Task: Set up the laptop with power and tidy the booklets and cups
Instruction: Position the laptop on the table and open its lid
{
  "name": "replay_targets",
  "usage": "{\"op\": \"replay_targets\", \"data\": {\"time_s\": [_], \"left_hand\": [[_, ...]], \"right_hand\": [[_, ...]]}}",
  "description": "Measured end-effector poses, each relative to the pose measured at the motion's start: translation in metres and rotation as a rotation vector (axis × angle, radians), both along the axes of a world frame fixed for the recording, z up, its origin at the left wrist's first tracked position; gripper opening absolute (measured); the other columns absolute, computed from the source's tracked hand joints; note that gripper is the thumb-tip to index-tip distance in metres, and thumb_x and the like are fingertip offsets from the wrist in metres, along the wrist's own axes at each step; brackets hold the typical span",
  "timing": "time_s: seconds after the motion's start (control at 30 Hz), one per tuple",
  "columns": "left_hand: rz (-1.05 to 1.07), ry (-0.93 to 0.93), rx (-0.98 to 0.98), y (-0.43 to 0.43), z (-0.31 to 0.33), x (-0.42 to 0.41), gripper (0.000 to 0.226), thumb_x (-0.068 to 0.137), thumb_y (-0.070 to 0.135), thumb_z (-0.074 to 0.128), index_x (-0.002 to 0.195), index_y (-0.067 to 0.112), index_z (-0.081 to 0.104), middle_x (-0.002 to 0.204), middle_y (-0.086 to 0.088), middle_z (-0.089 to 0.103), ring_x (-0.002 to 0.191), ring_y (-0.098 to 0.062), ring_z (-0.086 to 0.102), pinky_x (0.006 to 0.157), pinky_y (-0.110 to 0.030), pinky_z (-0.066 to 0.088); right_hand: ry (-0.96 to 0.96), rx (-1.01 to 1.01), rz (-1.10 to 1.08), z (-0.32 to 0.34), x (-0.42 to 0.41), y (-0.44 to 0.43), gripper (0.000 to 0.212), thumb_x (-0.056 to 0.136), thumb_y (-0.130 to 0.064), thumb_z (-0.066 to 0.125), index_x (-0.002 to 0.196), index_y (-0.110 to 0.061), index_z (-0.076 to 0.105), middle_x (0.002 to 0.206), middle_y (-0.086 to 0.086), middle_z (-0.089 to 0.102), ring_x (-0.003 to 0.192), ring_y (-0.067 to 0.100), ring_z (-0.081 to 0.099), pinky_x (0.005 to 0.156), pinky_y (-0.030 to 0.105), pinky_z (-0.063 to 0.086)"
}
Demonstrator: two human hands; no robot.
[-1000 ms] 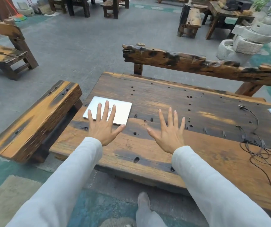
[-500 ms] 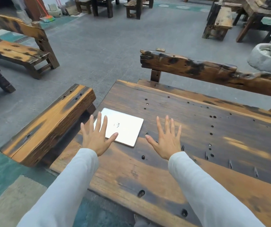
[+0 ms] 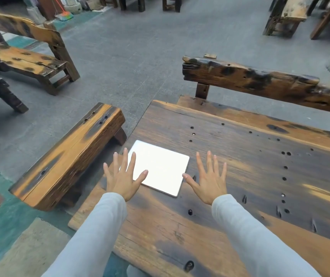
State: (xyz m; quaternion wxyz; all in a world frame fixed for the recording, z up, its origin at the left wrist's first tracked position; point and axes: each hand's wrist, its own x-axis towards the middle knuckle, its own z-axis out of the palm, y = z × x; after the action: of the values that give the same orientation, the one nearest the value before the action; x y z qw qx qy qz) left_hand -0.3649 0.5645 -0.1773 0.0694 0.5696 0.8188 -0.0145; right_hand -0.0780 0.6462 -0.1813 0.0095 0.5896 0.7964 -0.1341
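A closed silver laptop (image 3: 161,168) lies flat near the left end of the dark wooden table (image 3: 250,156). My left hand (image 3: 123,177) hovers over the laptop's near left corner, fingers spread, holding nothing. My right hand (image 3: 208,179) is spread just to the right of the laptop, thumb tip close to its right edge, also holding nothing. No cable, booklets or cups are in view.
A low wooden bench (image 3: 70,154) stands to the left of the table. A bench backrest (image 3: 260,80) runs along the table's far side. More wooden benches (image 3: 24,56) and tables stand on the grey floor beyond.
The view has swung left and closer to the laptop; the cables and booklet at the right have left the frame. Both hands stay spread, now flanking the laptop.
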Motion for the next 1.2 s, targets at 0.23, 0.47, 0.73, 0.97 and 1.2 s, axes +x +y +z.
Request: {"op": "replay_targets", "data": {"time_s": [0.23, 0.47, 0.73, 0.97, 1.2], "left_hand": [[-0.056, -0.074, -0.063, 0.04, -0.002, -0.055, 0.085, 0.089, 0.081, 0.003, 0.16, 0.033, -0.004, 0.166, 0.004, -0.021, 0.15, -0.026, -0.026, 0.119, -0.063, -0.009], [-0.058, -0.238, -0.083, 0.087, -0.027, -0.113, 0.052, 0.098, 0.064, 0.036, 0.08, 0.025, 0.065, 0.162, 0.004, 0.033, 0.155, -0.025, 0.007, 0.121, -0.054, 0.0], [-0.094, -0.448, -0.136, 0.11, -0.073, -0.145, 0.029, 0.103, 0.023, 0.045, 0.126, 0.012, 0.059, 0.128, -0.011, 0.06, 0.122, -0.033, 0.054, 0.099, -0.046, 0.046], [-0.117, -0.5, -0.254, 0.134, -0.124, -0.159, 0.069, 0.103, 0.036, 0.049, 0.16, 0.019, 0.014, 0.166, -0.004, 0.023, 0.151, -0.027, 0.024, 0.117, -0.045, 0.031], [-0.061, -0.519, -0.305, 0.141, -0.145, -0.158, 0.075, 0.099, 0.044, 0.052, 0.159, 0.023, 0.012, 0.157, -0.011, 0.04, 0.137, -0.039, 0.043, 0.11, -0.048, 0.039]], "right_hand": [[-0.027, -0.058, -0.097, -0.02, -0.044, 0.02, 0.096, 0.079, -0.091, -0.007, 0.157, -0.037, -0.019, 0.166, 0.008, -0.023, 0.154, 0.03, -0.02, 0.12, 0.058, -0.015], [-0.045, -0.22, -0.253, -0.036, -0.088, 0.037, 0.09, 0.087, -0.084, 0.01, 0.161, -0.034, 0.0, 0.168, 0.009, -0.02, 0.155, 0.029, -0.013, 0.123, 0.054, -0.007], [0.014, -0.442, -0.393, -0.071, -0.108, 0.056, 0.083, 0.097, -0.07, 0.033, 0.162, -0.028, 0.004, 0.169, 0.007, -0.014, 0.156, 0.03, -0.005, 0.124, 0.051, 0.012], [0.141, -0.492, -0.494, -0.115, -0.126, 0.057, 0.084, 0.1, -0.06, 0.04, 0.162, -0.024, -0.003, 0.17, 0.007, -0.006, 0.156, 0.03, -0.001, 0.124, 0.052, 0.013], [0.19, -0.609, -0.674, -0.139, -0.129, 0.056, 0.086, 0.1, -0.059, 0.042, 0.161, -0.024, -0.007, 0.165, 0.019, 0.023, 0.146, 0.041, 0.034, 0.117, 0.047, 0.03]]}}
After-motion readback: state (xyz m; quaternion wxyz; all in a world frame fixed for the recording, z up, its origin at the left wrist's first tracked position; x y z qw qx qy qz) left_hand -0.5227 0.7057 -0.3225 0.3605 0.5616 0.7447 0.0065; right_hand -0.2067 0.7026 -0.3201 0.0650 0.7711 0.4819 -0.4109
